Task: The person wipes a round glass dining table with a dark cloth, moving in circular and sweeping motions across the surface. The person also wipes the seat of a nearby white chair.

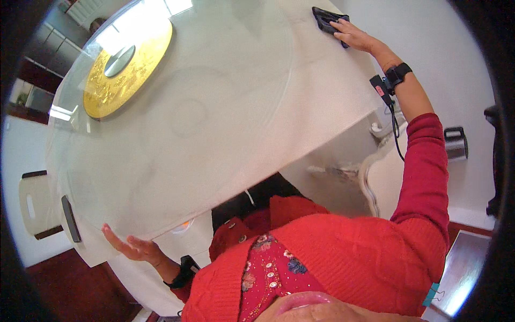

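Note:
My right hand point(351, 33) reaches far across a large round white table point(225, 123) and presses flat on a dark cloth point(326, 20) near the table's far right edge. My left hand point(131, 246) rests open against the table's near left edge, palm up, fingers spread, holding nothing. Both wrists wear black bands, and a small device with a cable hangs from the right one. My red knitted sleeves and cardigan fill the lower right.
A round glass turntable point(177, 91) covers most of the tabletop, with a gold disc point(129, 67) at its centre. A dark flat phone-like object point(70, 218) lies at the table's left edge. A white chair point(35, 204) stands left, another chair point(375, 177) right. Dark wooden floor below.

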Tool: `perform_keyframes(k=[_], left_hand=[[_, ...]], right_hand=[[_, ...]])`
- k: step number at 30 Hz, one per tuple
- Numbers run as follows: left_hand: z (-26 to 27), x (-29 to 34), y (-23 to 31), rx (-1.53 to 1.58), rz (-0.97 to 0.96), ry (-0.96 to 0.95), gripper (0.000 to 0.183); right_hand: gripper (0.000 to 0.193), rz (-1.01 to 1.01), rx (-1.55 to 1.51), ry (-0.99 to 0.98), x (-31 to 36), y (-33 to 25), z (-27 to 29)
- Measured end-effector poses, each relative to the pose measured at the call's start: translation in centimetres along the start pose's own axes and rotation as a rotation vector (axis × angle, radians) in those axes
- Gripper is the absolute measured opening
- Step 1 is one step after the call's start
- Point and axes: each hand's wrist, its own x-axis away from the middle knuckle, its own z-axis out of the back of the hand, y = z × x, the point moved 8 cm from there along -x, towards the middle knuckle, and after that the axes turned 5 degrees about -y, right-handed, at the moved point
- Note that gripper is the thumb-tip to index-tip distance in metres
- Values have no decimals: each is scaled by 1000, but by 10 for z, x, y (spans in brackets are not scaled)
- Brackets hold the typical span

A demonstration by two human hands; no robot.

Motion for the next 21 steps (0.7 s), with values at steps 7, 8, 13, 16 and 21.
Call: perform_keyframes(k=[7, 8, 13, 16, 21], left_hand=[[-18, -15, 0, -26, 69, -50, 55], [-21, -16, 1, -29, 76, -65, 56], [-19, -12, 2, 17, 140, -93, 57], [-19, -10, 2, -24, 126, -127, 57], [-19, -12, -2, 20, 111, -93, 55]], right_hand=[[38, 88, -67, -7, -132, 23, 23], [48, 83, -175, -9, -148, 25, 27], [60, 201, -66, -44, -182, 3, 42], [58, 203, -220, 33, -170, -17, 51], [55, 405, -146, 68, -100, -66, 50]])
